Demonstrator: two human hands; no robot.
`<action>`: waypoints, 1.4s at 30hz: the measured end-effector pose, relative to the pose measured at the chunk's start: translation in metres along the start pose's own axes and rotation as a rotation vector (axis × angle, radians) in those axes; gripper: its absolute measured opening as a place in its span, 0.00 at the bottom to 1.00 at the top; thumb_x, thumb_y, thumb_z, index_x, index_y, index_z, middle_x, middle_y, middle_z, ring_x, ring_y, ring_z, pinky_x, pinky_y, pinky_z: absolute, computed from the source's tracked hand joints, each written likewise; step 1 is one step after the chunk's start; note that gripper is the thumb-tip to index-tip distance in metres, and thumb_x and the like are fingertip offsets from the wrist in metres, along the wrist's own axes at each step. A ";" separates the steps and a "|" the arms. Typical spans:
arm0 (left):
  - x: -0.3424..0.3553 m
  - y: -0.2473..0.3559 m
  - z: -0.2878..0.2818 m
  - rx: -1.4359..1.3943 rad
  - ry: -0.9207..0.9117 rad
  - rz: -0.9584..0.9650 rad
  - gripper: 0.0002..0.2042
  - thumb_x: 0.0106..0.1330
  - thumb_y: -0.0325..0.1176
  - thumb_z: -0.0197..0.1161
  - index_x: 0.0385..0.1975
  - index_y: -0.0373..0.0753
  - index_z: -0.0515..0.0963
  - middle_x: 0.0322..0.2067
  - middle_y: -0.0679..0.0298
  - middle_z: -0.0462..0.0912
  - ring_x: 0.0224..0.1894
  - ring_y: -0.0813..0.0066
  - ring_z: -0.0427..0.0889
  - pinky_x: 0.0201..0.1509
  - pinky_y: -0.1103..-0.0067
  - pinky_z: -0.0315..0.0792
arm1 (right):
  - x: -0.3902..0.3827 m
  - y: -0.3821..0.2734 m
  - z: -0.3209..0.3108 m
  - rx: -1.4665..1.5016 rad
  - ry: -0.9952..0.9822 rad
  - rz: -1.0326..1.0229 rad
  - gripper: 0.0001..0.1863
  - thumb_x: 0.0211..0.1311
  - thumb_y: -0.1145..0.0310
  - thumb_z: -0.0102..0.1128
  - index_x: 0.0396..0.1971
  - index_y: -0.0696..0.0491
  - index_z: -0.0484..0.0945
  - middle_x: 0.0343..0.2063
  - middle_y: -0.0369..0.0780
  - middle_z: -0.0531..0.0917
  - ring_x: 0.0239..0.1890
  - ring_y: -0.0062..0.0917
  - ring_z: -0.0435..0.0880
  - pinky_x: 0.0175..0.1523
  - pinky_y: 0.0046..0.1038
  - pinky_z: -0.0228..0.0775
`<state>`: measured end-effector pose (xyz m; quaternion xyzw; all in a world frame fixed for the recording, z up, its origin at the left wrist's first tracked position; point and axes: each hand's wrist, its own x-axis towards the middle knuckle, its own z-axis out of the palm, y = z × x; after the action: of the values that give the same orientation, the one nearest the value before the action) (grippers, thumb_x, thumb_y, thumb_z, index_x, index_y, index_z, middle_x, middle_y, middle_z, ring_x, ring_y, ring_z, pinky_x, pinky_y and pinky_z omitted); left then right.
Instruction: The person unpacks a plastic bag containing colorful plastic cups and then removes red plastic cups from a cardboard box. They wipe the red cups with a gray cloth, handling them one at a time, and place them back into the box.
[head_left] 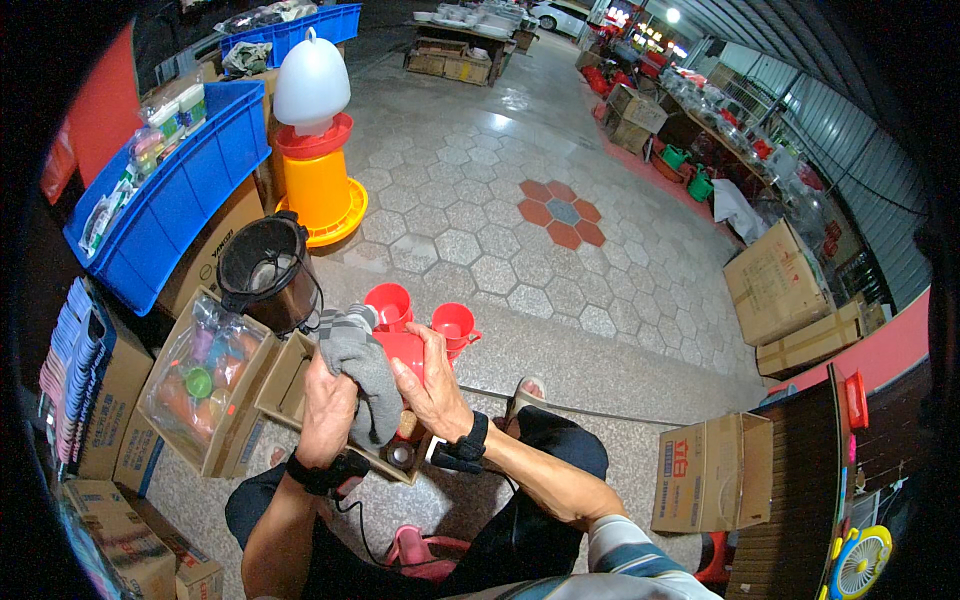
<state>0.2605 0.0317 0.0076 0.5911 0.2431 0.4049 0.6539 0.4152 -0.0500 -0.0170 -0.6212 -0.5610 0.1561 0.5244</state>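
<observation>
My left hand [330, 408] is closed on a grey cloth [368, 388] with a checked end, bunched up in front of me. My right hand [437, 395] grips a red plastic cup [403, 347], its fingers over the side. The cloth is pressed up against this cup, and the hands hide part of both. Just beyond, a red cup [386, 300] stands at the left and a second red cup [455, 322], with a handle, at the right. An open cardboard box [285, 385] lies beneath my hands, with small items partly hidden inside.
To the left are a carton of plastic-wrapped colourful goods [205, 375], a dark bucket [265, 270] and a blue crate [175, 200]. A yellow and red poultry feeder [318, 185] stands behind. An open cardboard box [712, 472] sits at the right. A pink item [425, 550] lies between my legs.
</observation>
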 end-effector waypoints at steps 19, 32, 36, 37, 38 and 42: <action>-0.011 0.005 -0.012 -0.319 -0.030 -0.051 0.17 0.74 0.32 0.57 0.59 0.34 0.69 0.52 0.64 0.77 0.54 0.74 0.77 0.61 0.75 0.70 | 0.018 0.009 -0.009 0.291 0.104 0.231 0.31 0.76 0.47 0.45 0.64 0.59 0.63 0.55 0.50 0.74 0.59 0.35 0.73 0.66 0.33 0.62; -0.010 0.028 -0.016 -0.212 -0.276 -0.277 0.11 0.66 0.29 0.61 0.45 0.32 0.76 0.39 0.66 0.81 0.39 0.80 0.79 0.47 0.80 0.74 | 0.012 0.007 -0.010 0.306 0.089 0.201 0.31 0.75 0.49 0.46 0.64 0.60 0.63 0.55 0.49 0.74 0.59 0.34 0.73 0.66 0.34 0.61; -0.010 0.026 -0.009 -0.202 -0.262 -0.248 0.09 0.67 0.29 0.60 0.43 0.34 0.77 0.37 0.67 0.81 0.37 0.79 0.80 0.46 0.80 0.74 | 0.009 0.007 -0.011 0.298 0.094 0.179 0.31 0.75 0.48 0.46 0.64 0.59 0.63 0.53 0.48 0.75 0.57 0.33 0.75 0.64 0.33 0.63; -0.010 0.026 -0.007 -0.124 -0.295 -0.212 0.08 0.67 0.29 0.60 0.43 0.34 0.77 0.37 0.67 0.81 0.38 0.79 0.80 0.46 0.79 0.75 | 0.009 0.008 -0.012 0.314 0.089 0.186 0.31 0.75 0.48 0.45 0.64 0.59 0.64 0.53 0.48 0.76 0.56 0.33 0.75 0.64 0.33 0.64; -0.010 0.026 -0.006 -0.052 -0.308 -0.152 0.08 0.68 0.29 0.60 0.43 0.34 0.77 0.37 0.67 0.81 0.39 0.78 0.80 0.47 0.79 0.75 | 0.009 0.008 -0.013 0.333 0.085 0.204 0.31 0.76 0.47 0.45 0.64 0.58 0.64 0.52 0.47 0.76 0.56 0.32 0.75 0.63 0.33 0.64; -0.013 0.026 0.000 0.099 -0.311 -0.106 0.11 0.72 0.35 0.56 0.43 0.34 0.77 0.40 0.64 0.82 0.43 0.75 0.80 0.52 0.77 0.73 | 0.010 0.011 -0.017 0.388 0.055 0.235 0.29 0.76 0.47 0.44 0.63 0.56 0.66 0.51 0.44 0.77 0.54 0.28 0.76 0.62 0.31 0.66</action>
<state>0.2470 0.0200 0.0304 0.6645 0.1896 0.2612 0.6740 0.4377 -0.0473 -0.0157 -0.5738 -0.4296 0.3040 0.6274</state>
